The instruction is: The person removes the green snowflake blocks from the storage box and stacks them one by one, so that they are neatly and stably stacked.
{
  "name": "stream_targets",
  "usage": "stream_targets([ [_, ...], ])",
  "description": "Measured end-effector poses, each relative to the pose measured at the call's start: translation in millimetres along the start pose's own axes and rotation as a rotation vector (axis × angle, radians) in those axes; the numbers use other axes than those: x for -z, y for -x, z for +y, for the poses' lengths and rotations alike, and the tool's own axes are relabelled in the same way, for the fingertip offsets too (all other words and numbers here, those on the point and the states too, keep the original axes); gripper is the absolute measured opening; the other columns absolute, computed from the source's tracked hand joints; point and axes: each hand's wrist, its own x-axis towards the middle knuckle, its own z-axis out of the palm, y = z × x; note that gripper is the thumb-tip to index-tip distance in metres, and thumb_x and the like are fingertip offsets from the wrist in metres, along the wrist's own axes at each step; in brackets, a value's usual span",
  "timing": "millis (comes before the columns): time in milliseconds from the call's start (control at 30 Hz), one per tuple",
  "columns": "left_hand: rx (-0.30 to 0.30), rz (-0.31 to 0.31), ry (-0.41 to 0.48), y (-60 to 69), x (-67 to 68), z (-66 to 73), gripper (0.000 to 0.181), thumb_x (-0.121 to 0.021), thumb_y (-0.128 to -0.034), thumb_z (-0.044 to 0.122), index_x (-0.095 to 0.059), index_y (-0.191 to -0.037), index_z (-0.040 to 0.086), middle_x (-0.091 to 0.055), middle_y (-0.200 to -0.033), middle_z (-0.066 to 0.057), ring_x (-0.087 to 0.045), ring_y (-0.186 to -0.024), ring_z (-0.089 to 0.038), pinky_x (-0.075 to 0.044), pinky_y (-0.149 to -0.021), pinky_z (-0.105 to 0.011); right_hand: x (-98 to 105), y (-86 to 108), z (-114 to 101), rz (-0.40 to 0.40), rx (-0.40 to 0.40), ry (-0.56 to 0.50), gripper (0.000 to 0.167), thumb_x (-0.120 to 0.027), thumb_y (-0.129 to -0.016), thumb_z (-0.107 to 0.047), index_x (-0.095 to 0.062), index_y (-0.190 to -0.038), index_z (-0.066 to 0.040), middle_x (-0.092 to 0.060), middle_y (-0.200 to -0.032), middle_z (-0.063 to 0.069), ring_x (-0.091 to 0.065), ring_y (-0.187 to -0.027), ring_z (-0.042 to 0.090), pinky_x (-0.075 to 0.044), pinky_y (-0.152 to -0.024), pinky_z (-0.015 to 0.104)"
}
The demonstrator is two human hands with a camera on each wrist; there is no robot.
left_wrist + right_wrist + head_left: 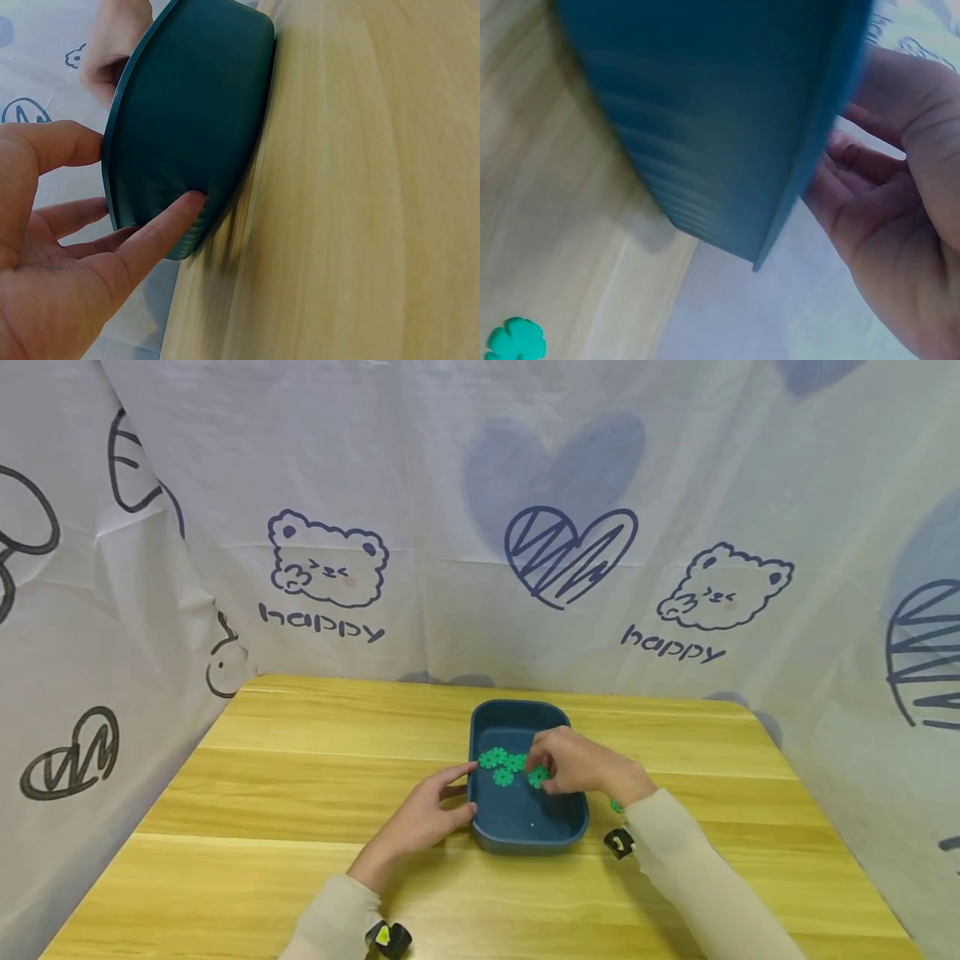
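A dark blue-green rectangular box [517, 827] stands on the table with several green snowflake-shaped plastic pieces [503, 777] lying inside. My left hand [429, 810] is at the box's left side; in the left wrist view its thumb presses the outer wall, and other fingertips touch the rim. Over the right wall reaches my right hand [573, 764], its bent fingers and thumb around one green piece [537, 776] in the box. Whether they pinch it cannot be told, as the wall hides the fingertips in the right wrist view.
Another green piece [516, 341] lies on the wooden table [300, 760] to the right of the box, partly covered by my right wrist in the head view. A white printed cloth [450, 527] hangs behind the table and along its sides.
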Motion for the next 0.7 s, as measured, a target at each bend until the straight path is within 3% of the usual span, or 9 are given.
stream_targets([
  [367, -0.011, 0.002, -0.003, 1.4, -0.8, -3.0, 0.060, -0.066, -0.0975, 0.008, -0.047, -0.154, 0.007, -0.043, -0.162, -0.018, -0.055, -0.139, -0.045, -0.050, -0.111, -0.054, 3.2, 21.7, 5.3, 0.073, -0.106, -0.155, 0.027, -0.083, -0.083, -0.005, -0.077, -0.109, -0.007, -0.068, -0.099, 0.002, -0.066, -0.081, 0.008, -0.059, -0.073, 0.019],
  [533, -0.001, 0.001, -0.004, 1.9, -1.7, -3.0, 0.060, -0.066, -0.0977, 0.009, -0.047, -0.155, 0.009, -0.042, -0.162, -0.018, -0.054, -0.139, -0.044, -0.050, -0.111, -0.054, 7.3, 34.4, 5.6, 0.157, -0.127, -0.143, 0.022, -0.084, -0.083, -0.010, -0.076, -0.104, -0.011, -0.069, -0.092, -0.001, -0.065, -0.081, 0.016, -0.062, -0.076, 0.032],
  [700, 0.000, 0.004, 0.000, 1.1, -1.4, -1.9, 0.060, -0.066, -0.0975, 0.009, -0.047, -0.154, 0.009, -0.042, -0.162, -0.017, -0.054, -0.139, -0.044, -0.051, -0.111, -0.053, 13.0, 49.9, 11.7, 0.223, -0.146, -0.091, 0.023, -0.085, -0.083, -0.014, -0.076, -0.104, -0.015, -0.072, -0.097, -0.004, -0.064, -0.087, 0.017, -0.060, -0.081, 0.044],
])
